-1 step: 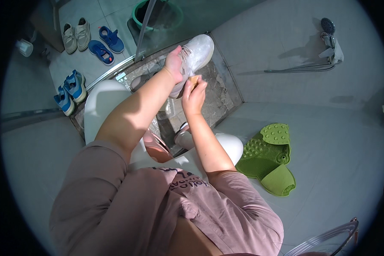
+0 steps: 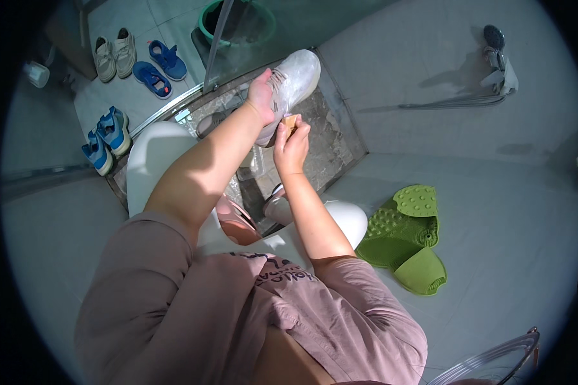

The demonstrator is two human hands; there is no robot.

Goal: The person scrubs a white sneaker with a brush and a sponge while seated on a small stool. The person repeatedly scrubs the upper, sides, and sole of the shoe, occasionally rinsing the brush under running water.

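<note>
In my left hand (image 2: 261, 96) is a pale lace-up sneaker (image 2: 304, 72), held over the wet shower floor. Its toe points to the far right, and whitish suds seem to coat the upper. My right hand (image 2: 292, 149) is closed around a small tan, wooden-looking brush (image 2: 291, 122), pressed at the sneaker's near side. The brush's bristles are hidden. Below the hands stands a clear plastic container (image 2: 253, 163), partly covered by my left forearm. A greyish shoe (image 2: 209, 124) lies on the floor beside that forearm.
Blue shoes (image 2: 153, 79), blue-and-white sneakers (image 2: 113, 128) and beige shoes (image 2: 124, 52) stand outside the metal threshold. A green bucket (image 2: 207, 22) is behind the glass panel (image 2: 295, 32). At right are a green textured mat (image 2: 401, 237) and a shower head (image 2: 494, 37) on the wall.
The sneaker's toe has shifted very slightly up and left. The brush has tilted a little in my right hand, showing more of its tan face. Both hands keep their hold.
</note>
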